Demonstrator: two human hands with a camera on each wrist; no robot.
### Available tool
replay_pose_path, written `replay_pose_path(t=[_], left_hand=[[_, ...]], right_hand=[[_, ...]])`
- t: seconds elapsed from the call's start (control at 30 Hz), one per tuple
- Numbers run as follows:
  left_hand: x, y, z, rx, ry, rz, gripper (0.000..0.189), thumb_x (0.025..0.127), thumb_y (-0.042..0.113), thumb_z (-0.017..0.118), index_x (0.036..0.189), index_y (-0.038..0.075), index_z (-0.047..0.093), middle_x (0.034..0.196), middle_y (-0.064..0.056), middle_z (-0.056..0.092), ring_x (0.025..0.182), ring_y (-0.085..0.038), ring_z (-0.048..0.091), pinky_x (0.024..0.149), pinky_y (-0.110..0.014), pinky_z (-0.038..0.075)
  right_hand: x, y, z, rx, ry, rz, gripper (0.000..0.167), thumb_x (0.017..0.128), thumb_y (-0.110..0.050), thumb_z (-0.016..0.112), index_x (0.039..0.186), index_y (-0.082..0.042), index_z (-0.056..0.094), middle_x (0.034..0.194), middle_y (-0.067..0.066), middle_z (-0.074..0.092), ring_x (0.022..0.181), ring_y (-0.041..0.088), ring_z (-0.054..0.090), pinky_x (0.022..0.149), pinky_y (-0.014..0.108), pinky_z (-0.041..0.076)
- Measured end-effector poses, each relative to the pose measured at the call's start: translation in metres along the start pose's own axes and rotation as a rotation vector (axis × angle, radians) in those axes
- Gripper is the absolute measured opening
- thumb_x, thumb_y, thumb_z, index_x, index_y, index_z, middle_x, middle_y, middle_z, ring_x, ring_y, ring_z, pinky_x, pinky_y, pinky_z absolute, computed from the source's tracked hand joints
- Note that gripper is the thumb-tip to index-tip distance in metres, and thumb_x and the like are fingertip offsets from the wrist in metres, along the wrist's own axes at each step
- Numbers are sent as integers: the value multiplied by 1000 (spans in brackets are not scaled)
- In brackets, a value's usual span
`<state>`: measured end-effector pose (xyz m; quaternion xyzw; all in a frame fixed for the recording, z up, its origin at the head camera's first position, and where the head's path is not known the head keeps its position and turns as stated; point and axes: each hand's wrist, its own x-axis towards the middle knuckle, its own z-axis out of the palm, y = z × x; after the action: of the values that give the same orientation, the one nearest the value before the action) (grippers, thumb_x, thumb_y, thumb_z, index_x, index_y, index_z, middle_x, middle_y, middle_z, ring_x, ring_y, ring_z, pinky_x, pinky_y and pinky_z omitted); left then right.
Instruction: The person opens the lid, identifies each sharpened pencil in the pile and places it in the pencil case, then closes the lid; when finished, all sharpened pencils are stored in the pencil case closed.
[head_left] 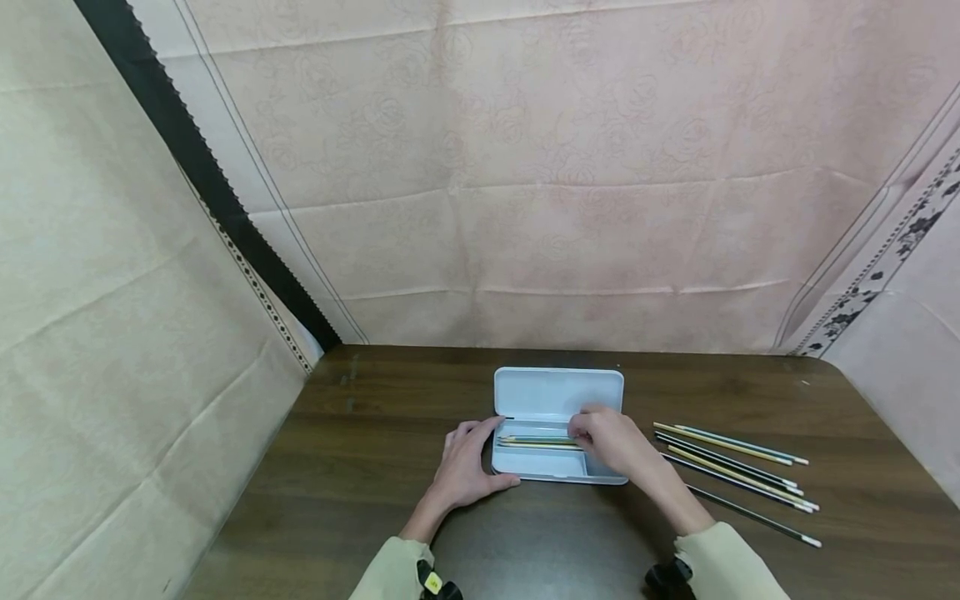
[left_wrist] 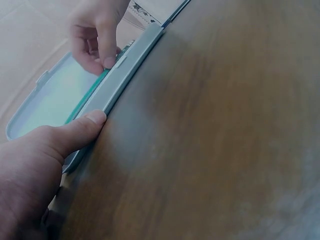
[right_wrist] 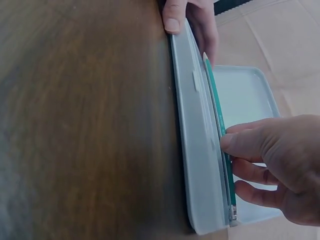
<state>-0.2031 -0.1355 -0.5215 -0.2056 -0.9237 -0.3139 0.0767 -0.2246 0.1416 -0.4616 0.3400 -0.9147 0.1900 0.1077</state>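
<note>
A light blue pencil case (head_left: 525, 460) lies on the table with its lid (head_left: 558, 392) raised at the back. My left hand (head_left: 467, 468) holds the case's left end, thumb on the front edge and fingers toward the back. Between thumb and fingers of my right hand (head_left: 611, 440) is a green pencil (right_wrist: 218, 107), pinched near its eraser end. In the right wrist view it lies lengthwise along the open case, its sharpened tip toward the left hand. Several pencils (head_left: 534, 444) are inside the case, partly hidden by the right hand in the head view.
To the right of the case, several loose pencils (head_left: 738, 471) lie slanted on the brown wooden table (head_left: 360, 492), a dark one (head_left: 757, 517) apart from the others. Pale cloth hangings (head_left: 525, 208) stand behind the table and at both sides.
</note>
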Motion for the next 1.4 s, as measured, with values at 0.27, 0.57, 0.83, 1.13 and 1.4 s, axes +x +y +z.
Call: replay_pose_path(t=[0.27,0.57,0.83,1.13,1.4], left_hand=[[0,0,0,-6,-7,-5,91,74,52,85,149,19,46,140,-1,55,125,-26,42,102,-51,28],[0,0,0,-3,-20,-29,91,74,51,85,149,20,46,141,0,54,126,-25,41,103,-50,29],[0,1,0,11,-9,-15,90,74,52,85,149,19,46,141,-1,54,126,-26,42,103,-50,29],[0,0,-1,6,-10,-21,91,74,52,85,149,19,46,141,-1,54,126,-27,42,102,-51,29],[0,1,-1,12,-17,-22,91,75,52,84,150,19,45,141,-1,54,127,-26,42,103,-50,29]], right_hand=[[6,-4,6,6,-20,-5,13,80,0,82,87,-10,77,82,-1,64,73,13,56,71,35,54],[4,-2,5,17,-20,14,14,81,-2,82,89,-12,77,84,-3,64,75,13,56,72,34,55],[-14,17,-13,30,67,83,14,81,-1,81,91,-9,76,85,-2,65,74,13,57,70,36,54],[-58,54,-49,-3,127,191,15,81,1,80,92,-8,76,83,-3,65,67,11,53,60,33,50],[-99,91,-62,-113,287,92,22,71,5,83,82,-11,72,75,-12,58,63,3,49,54,32,44]])
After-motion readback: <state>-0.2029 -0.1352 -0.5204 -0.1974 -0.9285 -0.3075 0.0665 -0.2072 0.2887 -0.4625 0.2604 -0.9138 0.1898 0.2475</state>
